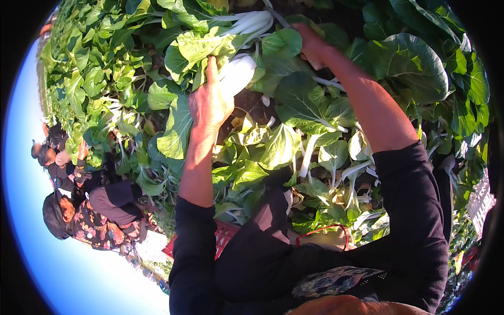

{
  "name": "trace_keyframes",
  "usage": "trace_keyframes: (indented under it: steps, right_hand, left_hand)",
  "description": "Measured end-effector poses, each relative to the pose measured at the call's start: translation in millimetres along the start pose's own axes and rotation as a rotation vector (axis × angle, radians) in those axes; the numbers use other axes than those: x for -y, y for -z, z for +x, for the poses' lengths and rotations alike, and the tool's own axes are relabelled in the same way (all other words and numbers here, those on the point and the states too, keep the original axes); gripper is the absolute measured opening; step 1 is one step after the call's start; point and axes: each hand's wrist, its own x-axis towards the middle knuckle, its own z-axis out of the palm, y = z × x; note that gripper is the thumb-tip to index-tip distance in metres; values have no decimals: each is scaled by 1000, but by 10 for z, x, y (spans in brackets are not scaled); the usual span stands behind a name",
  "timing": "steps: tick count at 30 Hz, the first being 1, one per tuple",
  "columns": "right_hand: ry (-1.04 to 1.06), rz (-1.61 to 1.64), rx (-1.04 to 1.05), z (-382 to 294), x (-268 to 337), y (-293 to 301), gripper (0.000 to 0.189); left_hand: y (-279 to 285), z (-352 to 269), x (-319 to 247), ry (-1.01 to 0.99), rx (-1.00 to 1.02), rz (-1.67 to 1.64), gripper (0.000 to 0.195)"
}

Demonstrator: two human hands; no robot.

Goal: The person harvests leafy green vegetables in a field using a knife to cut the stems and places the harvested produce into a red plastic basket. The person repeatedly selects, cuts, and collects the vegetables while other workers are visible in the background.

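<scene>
My left hand (210,98) is closed around a head of bok choy (238,75), its thumb over the leaves and the thick white base pointing up and right. Just above it lies another bok choy head (252,23) with white stalks. Near that head's base, my right hand (311,43) is closed on a tool with a thin metal blade (278,16), probably a knife; its handle is hidden in the fist. Large green leaves (295,94) spread below the right hand, partly in shadow.
Dense bok choy plants (94,75) grow at the left, more large leaves (409,67) at the right. Cut stalks and yellowed leaves (252,136) litter the soil. Co-workers (98,220) crouch at the left. A red plastic crate (226,236) stands beside my leg, a pale crate (480,201) far right.
</scene>
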Motion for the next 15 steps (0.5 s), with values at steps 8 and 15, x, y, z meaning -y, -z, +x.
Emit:
trace_keyframes:
  steps: [8, 15]
  right_hand:
    - [318, -203, -17, -75, -73, -53, 26]
    - [193, 73, -159, -976, -390, -165, 25]
  left_hand:
    - [-24, -56, -117, -1, -54, 99, 78]
    - [585, -329, -376, 128, -281, -50, 82]
